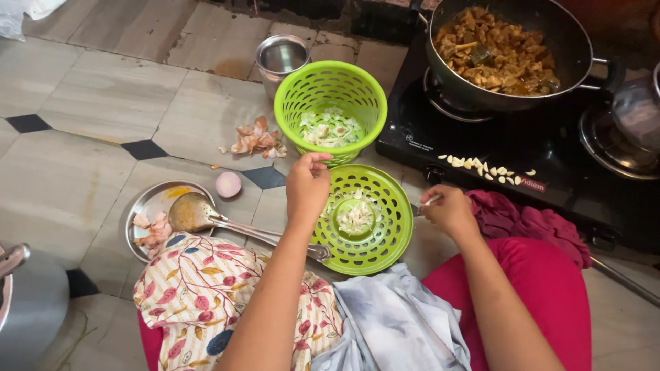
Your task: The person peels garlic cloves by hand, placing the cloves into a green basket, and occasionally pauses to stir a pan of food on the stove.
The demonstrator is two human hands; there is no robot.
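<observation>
Landmark: green basket lid (366, 220), flat on the tiled floor (103, 96) just in front of the person's knees, chopped white bits piled in its centre dish. Left hand (306, 189) hangs over the lid's far-left rim, fingers curled in narrow, tips nearly touching the near rim of the green basket (331, 110); can't tell if it pinches anything. The basket sits just beyond the lid, rims almost touching, white and pale green choppings in the bottom. Right hand (450, 211) sits just off the lid's right edge, fingers closed on a small pale piece (430, 200) that pokes out toward the lid. Ladle (206, 216) handle runs in from the left and meets the lid's lower-left rim; its bowl rests in a steel plate (161, 213), well left of the lid, with pinkish peels on it. Peeled onion (228, 184) sits between plate and basket. Peel heap (256, 141) left of the basket, steel cup (282, 58) beyond it. Right of the lid: black stove (522, 151), near edge close, garlic cloves (481, 167) lined along its top, pan of cooked food (505, 51) on the far burner. Maroon cloth (522, 223) fills the gap between stove edge and right knee. Open floor lies far left of the lid; the right side is tight.
</observation>
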